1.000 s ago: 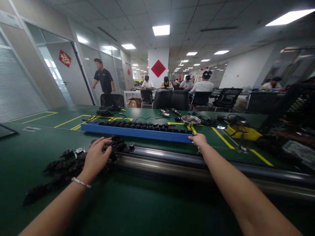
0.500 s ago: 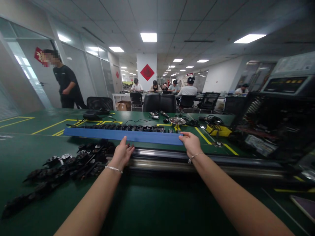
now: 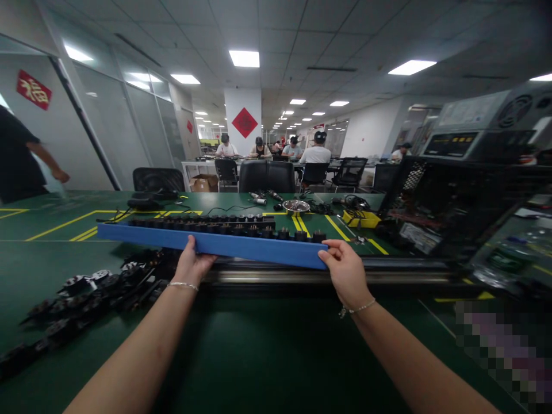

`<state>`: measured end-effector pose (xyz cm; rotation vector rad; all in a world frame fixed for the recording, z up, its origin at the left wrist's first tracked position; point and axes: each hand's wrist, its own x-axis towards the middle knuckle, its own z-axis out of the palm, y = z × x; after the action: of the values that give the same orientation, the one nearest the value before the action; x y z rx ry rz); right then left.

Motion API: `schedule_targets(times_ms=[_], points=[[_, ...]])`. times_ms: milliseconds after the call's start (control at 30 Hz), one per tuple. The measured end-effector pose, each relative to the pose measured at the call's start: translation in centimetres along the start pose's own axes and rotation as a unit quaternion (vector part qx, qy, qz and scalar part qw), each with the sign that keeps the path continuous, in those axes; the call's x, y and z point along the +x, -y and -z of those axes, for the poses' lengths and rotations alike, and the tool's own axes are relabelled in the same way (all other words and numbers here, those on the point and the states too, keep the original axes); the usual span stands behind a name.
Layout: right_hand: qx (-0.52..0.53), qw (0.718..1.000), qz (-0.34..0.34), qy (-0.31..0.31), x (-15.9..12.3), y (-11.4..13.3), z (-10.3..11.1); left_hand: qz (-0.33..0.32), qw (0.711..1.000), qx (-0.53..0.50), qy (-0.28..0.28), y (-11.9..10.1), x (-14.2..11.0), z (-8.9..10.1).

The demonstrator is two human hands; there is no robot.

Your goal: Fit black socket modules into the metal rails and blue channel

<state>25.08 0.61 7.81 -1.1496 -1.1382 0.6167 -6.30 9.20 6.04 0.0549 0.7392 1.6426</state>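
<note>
A long blue bar (image 3: 241,244) is held up across the table in both hands, its right end nearer to me. Along its top stands a row of small black parts (image 3: 283,233) with metal pins, like plugs. My left hand (image 3: 192,263) supports the bar left of its middle, thumb on the front face and fingers underneath. At the right end, my right hand (image 3: 346,265) pinches the bar between thumb and fingers. Below the bar lies a long shiny metal tube (image 3: 267,276). On the left is a heap of black parts (image 3: 86,293).
The green table (image 3: 259,356) has yellow tape lines. Farther back are a metal bowl (image 3: 296,206), a yellow box (image 3: 361,219) with cables, and tools (image 3: 259,198). An opened computer case (image 3: 425,213) stands at right, near a plastic bottle (image 3: 509,256). Several people sit beyond.
The bar's right end has come nearer and lower, showing more of the parts on top. My view has turned slightly right. The walking person has moved toward the left edge.
</note>
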Motion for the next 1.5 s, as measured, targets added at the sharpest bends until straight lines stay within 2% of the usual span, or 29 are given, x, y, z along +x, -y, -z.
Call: schedule_targets(times_ms=[200,300,400,567,633,800,1000,1267,1400,1500], points=[[-0.028,0.999,-0.029,-0.025,-1.4,-2.9,5.3,-0.028,0.997,-0.017,0.066,-0.2,-3.9,-0.1],[-0.014,0.998,-0.038,-0.052,-1.7,-3.8,8.7,-0.037,0.997,0.000,0.061,-0.8,-7.2,0.6],[-0.023,0.996,-0.061,-0.063,-1.8,-4.2,12.0,-0.021,0.998,0.041,0.029,-0.6,-10.9,2.1],[-0.063,0.990,-0.108,-0.066,-2.8,-4.5,16.9,0.037,0.996,0.079,-0.017,2.1,-16.9,5.8],[-0.086,0.987,-0.122,-0.058,-3.2,-4.8,18.6,0.053,0.994,0.074,-0.053,3.6,-18.9,7.1],[-0.135,0.978,-0.144,-0.063,-3.8,-5.9,22.0,0.117,0.987,0.036,-0.104,7.4,-22.4,9.4],[-0.159,0.974,-0.156,-0.053,-4.1,-7.0,23.9,0.120,0.983,0.061,-0.121,10.0,-23.0,9.8],[-0.190,0.969,-0.143,-0.070,-4.1,-7.5,24.6,0.099,0.979,0.114,-0.134,11.1,-21.5,8.2],[-0.199,0.969,-0.125,-0.077,-3.8,-8.4,25.8,0.131,0.965,0.186,-0.132,11.2,-20.6,7.3],[-0.196,0.969,-0.131,-0.073,-3.6,-9.0,26.3,0.180,0.941,0.260,-0.118,10.8,-20.1,6.8]])
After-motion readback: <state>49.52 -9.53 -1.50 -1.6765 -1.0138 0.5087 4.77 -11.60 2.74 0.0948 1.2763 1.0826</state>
